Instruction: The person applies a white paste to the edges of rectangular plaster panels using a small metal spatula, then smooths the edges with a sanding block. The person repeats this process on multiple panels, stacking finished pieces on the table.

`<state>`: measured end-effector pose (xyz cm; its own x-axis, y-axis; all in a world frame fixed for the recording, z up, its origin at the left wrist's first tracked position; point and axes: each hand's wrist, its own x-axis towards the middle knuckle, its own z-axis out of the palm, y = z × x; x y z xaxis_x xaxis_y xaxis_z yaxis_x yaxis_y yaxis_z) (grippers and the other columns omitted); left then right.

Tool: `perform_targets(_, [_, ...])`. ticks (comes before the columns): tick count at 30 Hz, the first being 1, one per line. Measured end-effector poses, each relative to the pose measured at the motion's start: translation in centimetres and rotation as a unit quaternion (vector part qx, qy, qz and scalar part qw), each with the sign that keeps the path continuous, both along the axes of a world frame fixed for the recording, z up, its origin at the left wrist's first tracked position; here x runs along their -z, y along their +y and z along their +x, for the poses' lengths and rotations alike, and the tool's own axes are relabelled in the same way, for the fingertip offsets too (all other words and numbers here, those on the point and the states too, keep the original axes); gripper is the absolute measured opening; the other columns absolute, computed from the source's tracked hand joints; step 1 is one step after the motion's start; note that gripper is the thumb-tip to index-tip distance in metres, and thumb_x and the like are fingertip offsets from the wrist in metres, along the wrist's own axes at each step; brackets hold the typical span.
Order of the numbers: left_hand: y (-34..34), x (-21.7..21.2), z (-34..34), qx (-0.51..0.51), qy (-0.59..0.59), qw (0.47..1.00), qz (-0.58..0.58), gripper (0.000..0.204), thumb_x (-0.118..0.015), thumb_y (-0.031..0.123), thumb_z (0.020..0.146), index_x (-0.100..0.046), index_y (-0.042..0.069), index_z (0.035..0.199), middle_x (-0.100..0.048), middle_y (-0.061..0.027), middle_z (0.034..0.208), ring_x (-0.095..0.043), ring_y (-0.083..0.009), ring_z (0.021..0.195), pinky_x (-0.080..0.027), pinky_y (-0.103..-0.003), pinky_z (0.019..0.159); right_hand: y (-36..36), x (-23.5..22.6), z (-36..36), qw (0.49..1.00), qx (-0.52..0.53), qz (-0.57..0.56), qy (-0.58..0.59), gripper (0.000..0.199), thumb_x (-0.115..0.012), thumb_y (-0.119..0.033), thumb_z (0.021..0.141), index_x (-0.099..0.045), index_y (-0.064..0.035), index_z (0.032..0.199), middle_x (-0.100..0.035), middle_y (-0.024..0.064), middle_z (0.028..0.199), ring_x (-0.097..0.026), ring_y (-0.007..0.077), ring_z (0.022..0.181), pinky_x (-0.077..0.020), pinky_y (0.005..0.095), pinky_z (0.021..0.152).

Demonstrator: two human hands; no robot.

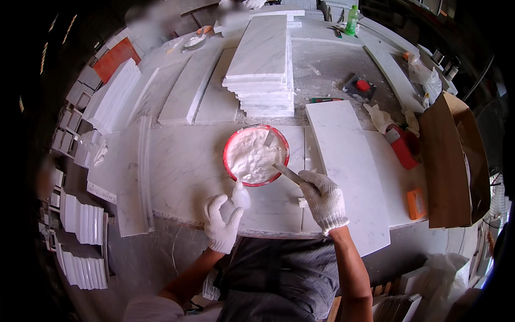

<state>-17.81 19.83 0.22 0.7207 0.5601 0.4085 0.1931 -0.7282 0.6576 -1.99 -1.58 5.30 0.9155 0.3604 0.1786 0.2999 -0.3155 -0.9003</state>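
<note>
On the worker's head, the left fisheye peers forward and down, close above the left hand point(221, 225) and right hand point(323, 201), across the tabletop point(324, 67).

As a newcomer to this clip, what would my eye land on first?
Probably the red-rimmed tub of white paste, vivid near the picture's centre. Next come the white-gloved right hand holding a flat scraper at the tub's lower right, and the tall stack of pale, veined slabs behind the tub.
</note>
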Motion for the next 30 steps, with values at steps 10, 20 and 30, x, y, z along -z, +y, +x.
perform_targets(10, [1.4,2.8,1.0,0.007,-0.023,0.998,0.056,0.054,-0.083,0.021,0.078,-0.059,0.008,0.125,-0.058,-0.0126,0.124,-0.052,-0.0339,0.118,-0.045,-0.046,0.099,3.4,-0.1,0.3,0.996,0.024,-0.076,-0.039,0.018,-0.063,-0.012,0.089,-0.072,-0.0072,0.103,-0.069,0.0158,0.089,-0.067,0.0344,0.082,-0.0530,0.0407,0.075])
perform_targets(20, [1.5,2.9,0.9,0.014,-0.025,0.999,0.045,0.055,-0.083,0.022,0.078,-0.058,0.008,0.125,-0.057,-0.0137,0.123,-0.052,-0.0351,0.117,-0.045,-0.046,0.099,4.0,1.2,0.4,0.997,0.004,-0.041,0.065,0.021,-0.064,-0.011,0.090,-0.071,-0.0008,0.107,-0.071,0.0135,0.090,-0.067,0.0205,0.079,-0.0520,0.0319,0.076])
perform_targets(30, [1.5,2.3,1.3,0.025,-0.022,0.999,0.023,0.058,-0.084,0.019,0.077,-0.056,0.008,0.126,-0.056,-0.0135,0.125,-0.054,-0.0329,0.117,-0.045,-0.044,0.099,3.3,1.4,0.1,0.985,0.027,0.036,0.165,0.023,-0.063,-0.011,0.091,-0.070,0.0010,0.109,-0.071,0.0107,0.089,-0.066,0.0147,0.080,-0.0519,0.0291,0.074])
